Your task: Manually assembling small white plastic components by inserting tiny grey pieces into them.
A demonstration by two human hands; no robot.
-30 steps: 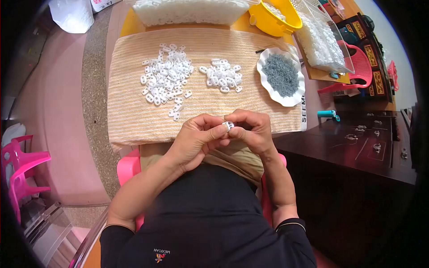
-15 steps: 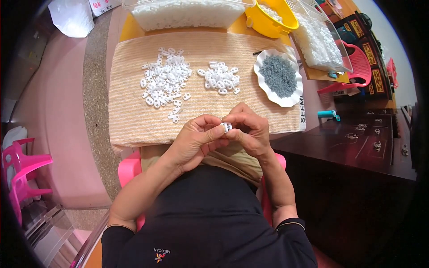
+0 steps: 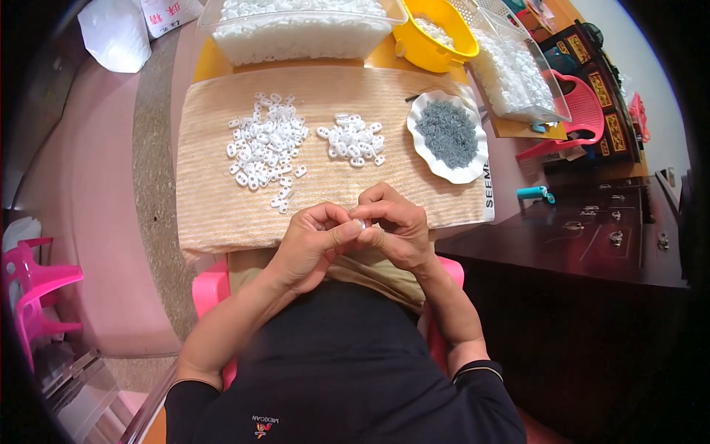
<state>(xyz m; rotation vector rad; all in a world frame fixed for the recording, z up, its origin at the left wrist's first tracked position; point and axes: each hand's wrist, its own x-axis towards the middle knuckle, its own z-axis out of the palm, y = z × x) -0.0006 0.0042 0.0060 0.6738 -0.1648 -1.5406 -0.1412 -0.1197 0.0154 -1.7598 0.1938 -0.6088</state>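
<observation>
Two hands meet over a small white piece at the center of the frame.
The left hand and right hand pinch it between thumbs and fingers, which hide most of it, just above the near edge of a striped cloth. Left of upper center lies a larger pile of white pieces; at upper center, a smaller pile; at upper right, a wavy-rimmed white dish holds small grey parts.

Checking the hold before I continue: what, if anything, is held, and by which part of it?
A small white piece, pinched between the left hand and right hand; they cover most of it, so which part cannot be told.
</observation>
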